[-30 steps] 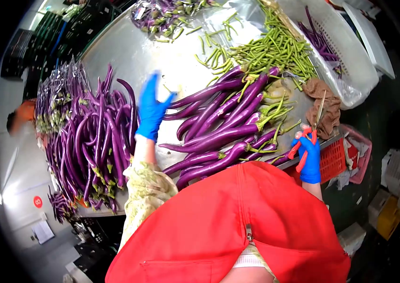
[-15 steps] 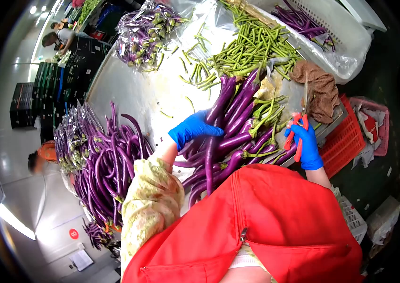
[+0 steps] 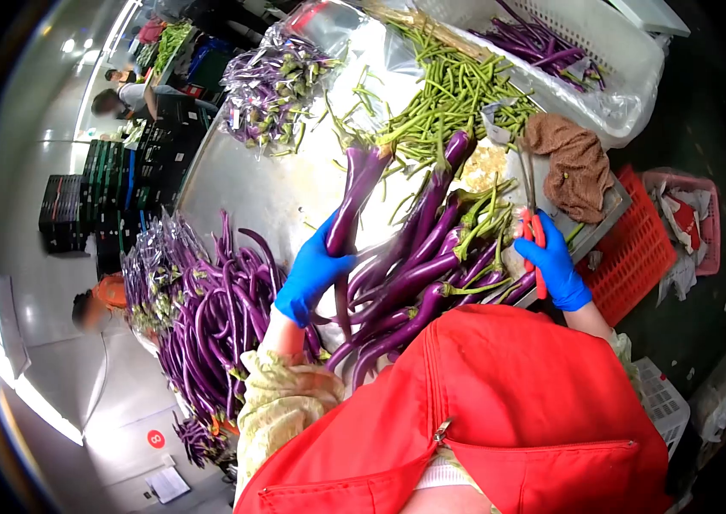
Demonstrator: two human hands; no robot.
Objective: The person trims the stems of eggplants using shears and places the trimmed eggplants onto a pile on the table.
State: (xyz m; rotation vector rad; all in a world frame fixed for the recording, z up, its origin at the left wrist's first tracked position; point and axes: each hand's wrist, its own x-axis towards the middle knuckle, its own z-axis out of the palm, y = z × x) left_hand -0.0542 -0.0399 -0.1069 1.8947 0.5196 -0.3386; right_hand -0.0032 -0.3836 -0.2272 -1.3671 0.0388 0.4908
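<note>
My left hand (image 3: 313, 272), in a blue glove, is closed around long purple eggplants (image 3: 356, 197), seemingly two, whose green stems point away from me. Their lower ends hang past my fingers. In my blue-gloved right hand (image 3: 558, 267) are scissors (image 3: 529, 230) with red handles, blades pointing away. Whether the blades are fully closed I cannot tell. Between my hands lies a heap of eggplants (image 3: 418, 278) with green stems toward the right. Left of my left hand is a larger pile of trimmed-looking eggplants (image 3: 209, 330).
Green beans (image 3: 466, 86) and bagged eggplants (image 3: 273, 81) lie at the table's far side. A brown cloth (image 3: 570, 167) sits at the right edge, near a white crate (image 3: 633, 103) and a red basket (image 3: 633, 265). Black crates (image 3: 106, 188) and other people are at left.
My left hand has moved left with its eggplants, drawing them away from the heap. My right hand stays at the right with the scissors. The whole view has shifted slightly.
</note>
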